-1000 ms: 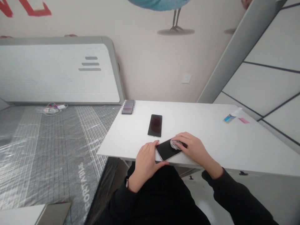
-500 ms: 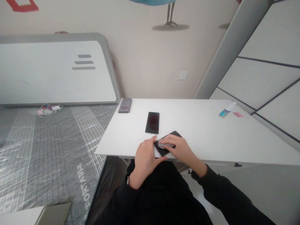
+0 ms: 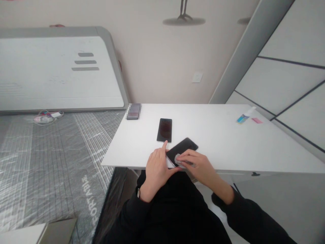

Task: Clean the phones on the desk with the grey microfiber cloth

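A dark-screened phone (image 3: pixel 185 145) lies slantwise near the table's front edge, screen up. My left hand (image 3: pixel 157 166) grips its left end, with the thumb along the near side and the fingers at the far side. A crumpled greyish-white cloth (image 3: pixel 177 158) is pinched in my right hand (image 3: pixel 199 165) and pressed on the near part of the screen. Just beyond my left fingertips rests a second dark phone (image 3: pixel 164 130), flat and apart from the first. The right fingers partly hide the cloth.
The white table (image 3: pixel 220 142) carries a blurred-out dark item (image 3: pixel 133 111) at its far left corner. To the right are a spray bottle (image 3: pixel 245 116) lying on its side and a pink slip (image 3: pixel 257 120). A wall stands behind; grey panels flank the right side.
My right hand has slid the cloth across the screen toward the near edge, uncovering the phone's upper part. My left hand keeps its hold; the view has tilted down slightly.
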`<action>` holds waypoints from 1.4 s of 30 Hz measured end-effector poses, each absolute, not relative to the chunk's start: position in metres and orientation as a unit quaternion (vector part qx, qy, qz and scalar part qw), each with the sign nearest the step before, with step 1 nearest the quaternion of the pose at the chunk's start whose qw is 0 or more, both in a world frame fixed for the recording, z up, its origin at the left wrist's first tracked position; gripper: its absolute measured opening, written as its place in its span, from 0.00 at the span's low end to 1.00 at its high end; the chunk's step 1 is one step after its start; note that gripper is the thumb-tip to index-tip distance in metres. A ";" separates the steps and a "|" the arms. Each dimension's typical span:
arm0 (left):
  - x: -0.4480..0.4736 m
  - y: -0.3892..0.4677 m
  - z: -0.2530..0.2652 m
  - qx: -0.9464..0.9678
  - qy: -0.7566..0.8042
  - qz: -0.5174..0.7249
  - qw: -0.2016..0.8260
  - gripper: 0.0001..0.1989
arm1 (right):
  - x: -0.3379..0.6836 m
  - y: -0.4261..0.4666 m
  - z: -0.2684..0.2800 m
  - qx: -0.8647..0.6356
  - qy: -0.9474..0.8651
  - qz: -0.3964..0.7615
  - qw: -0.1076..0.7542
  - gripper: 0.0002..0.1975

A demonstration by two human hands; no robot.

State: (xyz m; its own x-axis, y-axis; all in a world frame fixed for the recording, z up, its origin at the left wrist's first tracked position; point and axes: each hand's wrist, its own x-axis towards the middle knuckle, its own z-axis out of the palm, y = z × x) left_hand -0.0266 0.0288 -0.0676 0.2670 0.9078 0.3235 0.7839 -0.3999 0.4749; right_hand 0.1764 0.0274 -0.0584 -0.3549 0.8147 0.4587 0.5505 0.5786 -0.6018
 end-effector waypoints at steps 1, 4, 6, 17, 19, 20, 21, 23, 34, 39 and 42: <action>-0.026 0.029 -0.067 0.789 0.537 0.276 0.109 0.56 | 0.190 0.033 -0.059 -0.443 -0.796 0.148 0.385 0.10; -0.026 0.029 -0.064 0.790 0.541 0.270 0.103 0.57 | 0.215 0.057 -0.060 -0.493 -0.766 0.078 0.406 0.08; -0.025 0.029 -0.064 0.790 0.542 0.270 0.098 0.58 | 0.204 0.069 -0.061 -0.489 -0.768 0.075 0.407 0.09; -0.027 0.029 -0.067 0.793 0.534 0.278 0.093 0.58 | 0.206 0.043 -0.061 -0.443 -0.798 0.124 0.389 0.09; -0.027 0.029 -0.066 0.794 0.536 0.272 0.092 0.58 | 0.219 0.063 -0.061 -0.477 -0.776 0.090 0.404 0.09; -0.027 0.029 -0.065 0.794 0.537 0.271 0.091 0.58 | 0.217 0.072 -0.061 -0.483 -0.770 0.082 0.407 0.09; -0.027 0.029 -0.065 0.794 0.537 0.270 0.091 0.58 | 0.209 0.078 -0.061 -0.481 -0.771 0.081 0.409 0.10; -0.027 0.029 -0.066 0.793 0.538 0.273 0.090 0.58 | 0.184 0.078 -0.062 -0.458 -0.784 0.093 0.409 0.11; -0.027 0.029 -0.068 0.796 0.534 0.272 0.084 0.60 | 0.207 0.053 -0.065 -0.461 -0.781 0.105 0.408 0.10; -0.028 0.029 -0.069 0.796 0.533 0.276 0.080 0.61 | 0.184 0.082 -0.061 -0.460 -0.785 0.090 0.405 0.11; -0.028 0.029 -0.070 0.796 0.529 0.281 0.085 0.58 | 0.153 0.053 -0.062 -0.406 -0.818 0.124 0.387 0.12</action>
State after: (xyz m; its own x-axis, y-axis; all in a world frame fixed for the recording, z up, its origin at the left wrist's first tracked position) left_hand -0.0283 0.0287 -0.0701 0.2816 0.8902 0.3581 0.7950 -0.4254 0.4325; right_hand 0.1535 0.0533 -0.0622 -0.3700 0.7610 0.5328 0.5684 0.6391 -0.5181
